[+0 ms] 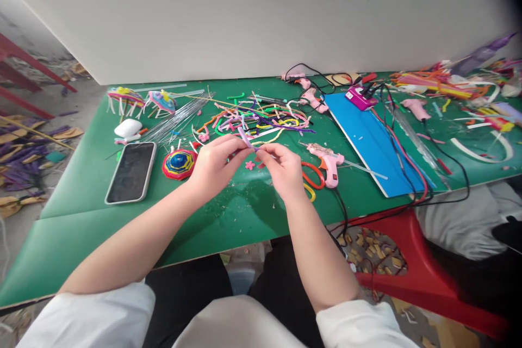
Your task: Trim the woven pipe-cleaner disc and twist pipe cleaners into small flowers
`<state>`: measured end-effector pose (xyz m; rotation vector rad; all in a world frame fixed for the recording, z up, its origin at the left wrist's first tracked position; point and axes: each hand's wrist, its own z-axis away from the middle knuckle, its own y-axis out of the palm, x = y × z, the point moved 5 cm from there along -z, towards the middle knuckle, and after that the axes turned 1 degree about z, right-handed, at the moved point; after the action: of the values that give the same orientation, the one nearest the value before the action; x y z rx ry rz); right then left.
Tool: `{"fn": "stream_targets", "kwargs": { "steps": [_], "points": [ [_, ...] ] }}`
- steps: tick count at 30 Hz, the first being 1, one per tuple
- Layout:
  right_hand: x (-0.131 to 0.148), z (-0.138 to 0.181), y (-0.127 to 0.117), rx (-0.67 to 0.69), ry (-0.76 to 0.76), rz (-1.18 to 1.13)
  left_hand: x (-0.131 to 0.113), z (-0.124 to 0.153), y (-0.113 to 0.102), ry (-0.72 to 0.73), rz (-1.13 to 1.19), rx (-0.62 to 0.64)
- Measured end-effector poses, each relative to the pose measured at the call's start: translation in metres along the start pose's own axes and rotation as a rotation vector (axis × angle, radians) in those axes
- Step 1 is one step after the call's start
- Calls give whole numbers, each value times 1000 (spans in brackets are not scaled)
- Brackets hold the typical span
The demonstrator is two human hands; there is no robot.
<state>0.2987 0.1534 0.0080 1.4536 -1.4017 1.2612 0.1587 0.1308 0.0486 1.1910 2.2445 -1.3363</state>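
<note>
Both my hands meet over the green table (101, 228) and pinch one short lilac pipe cleaner (246, 138). My left hand (214, 163) is closed on its near end, thumb and fingers pressed together. My right hand (281, 168) is closed on the other end, just to the right. A small pink flower piece (249, 165) lies on the table under them. Behind my hands sits a tangled heap of coloured pipe cleaners (261, 117).
A phone (131, 172) lies at the left beside a round woven disc (179, 163) and a white case (128, 128). A pink glue gun (328, 162) and red scissors (314, 174) lie right of my hands, then a blue board (367, 141) with cables. A red stool (411, 261) stands below.
</note>
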Motion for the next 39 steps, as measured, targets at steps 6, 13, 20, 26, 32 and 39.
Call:
{"fn": "stream_targets", "kwargs": {
  "steps": [6, 13, 20, 26, 32, 39],
  "points": [
    [-14, -4, 2, 10, 129, -218, 6, -1, 1, -73, 9, -23],
    [-5, 1, 4, -61, 50, -109, 4, 2, 1, -84, 15, -52],
    [9, 8, 3, -154, -171, 144, 7, 3, 4, -85, 3, -49],
    [-4, 4, 7, -127, 14, -91, -1, 5, 4, 140, -150, -103],
    [-12, 2, 8, -140, 100, -203, -7, 12, 9, 293, -307, -133],
    [2, 8, 6, -154, -80, 101, -4, 12, 10, 308, -357, -111]
  ]
}}
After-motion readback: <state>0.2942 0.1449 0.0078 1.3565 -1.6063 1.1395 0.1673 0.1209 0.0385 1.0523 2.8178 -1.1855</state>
